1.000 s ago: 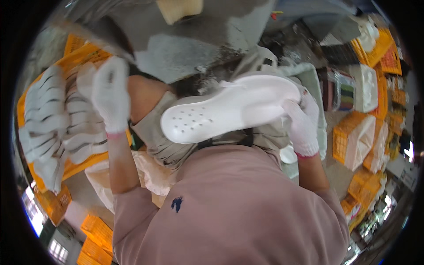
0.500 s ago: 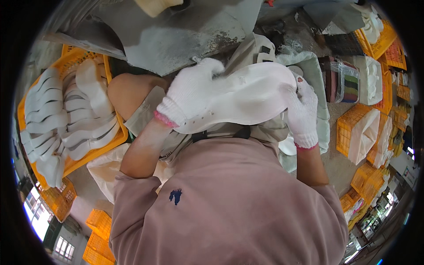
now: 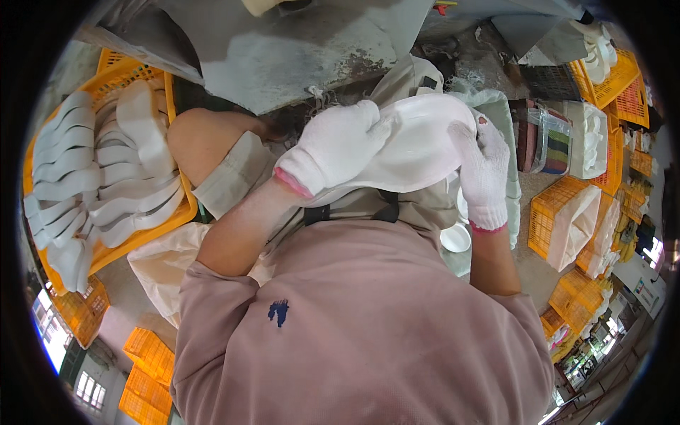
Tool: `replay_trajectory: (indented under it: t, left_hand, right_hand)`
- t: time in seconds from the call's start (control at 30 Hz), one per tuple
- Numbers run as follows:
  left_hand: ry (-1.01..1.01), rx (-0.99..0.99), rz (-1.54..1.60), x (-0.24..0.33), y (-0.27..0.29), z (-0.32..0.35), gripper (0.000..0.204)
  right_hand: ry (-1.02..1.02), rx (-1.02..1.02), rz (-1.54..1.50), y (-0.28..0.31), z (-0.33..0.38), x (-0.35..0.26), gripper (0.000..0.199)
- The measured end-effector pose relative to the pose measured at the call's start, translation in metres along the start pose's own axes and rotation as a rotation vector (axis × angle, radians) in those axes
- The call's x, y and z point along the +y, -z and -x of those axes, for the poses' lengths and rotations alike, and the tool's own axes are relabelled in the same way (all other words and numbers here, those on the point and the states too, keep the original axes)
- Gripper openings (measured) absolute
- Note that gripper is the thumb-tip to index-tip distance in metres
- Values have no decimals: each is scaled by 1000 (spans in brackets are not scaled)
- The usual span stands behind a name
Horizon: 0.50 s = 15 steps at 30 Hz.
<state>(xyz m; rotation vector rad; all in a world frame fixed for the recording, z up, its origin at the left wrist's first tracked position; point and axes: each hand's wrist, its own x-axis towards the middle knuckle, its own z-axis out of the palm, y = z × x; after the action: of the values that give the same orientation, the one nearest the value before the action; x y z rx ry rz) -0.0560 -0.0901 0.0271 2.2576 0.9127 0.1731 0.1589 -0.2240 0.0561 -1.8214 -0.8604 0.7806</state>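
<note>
Your gloved left hand (image 3: pixel 338 147) and right hand (image 3: pixel 483 170) both grip the white shoe (image 3: pixel 418 145); inspection appears underway, so next turn it steadily.

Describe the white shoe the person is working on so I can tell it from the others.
Start at the grey workbench at the top, then drop to the two white-gloved hands in front of the pink shirt. The white clog is gripped between the left hand and right hand. Every other clog lies stacked in the orange crate on the left.
</note>
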Motion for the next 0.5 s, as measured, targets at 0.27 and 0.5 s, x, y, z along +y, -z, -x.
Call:
replay_trajectory:
  t: [0.27,0.5]
  left_hand:
    - [-119,0,-214,-5,-10,2,16]
    - [-541,-710,1266,80,20,12,13]
  right_hand:
    - [65,12,249,1,1,-9,32]
    - [175,7,464,-9,-18,14,29]
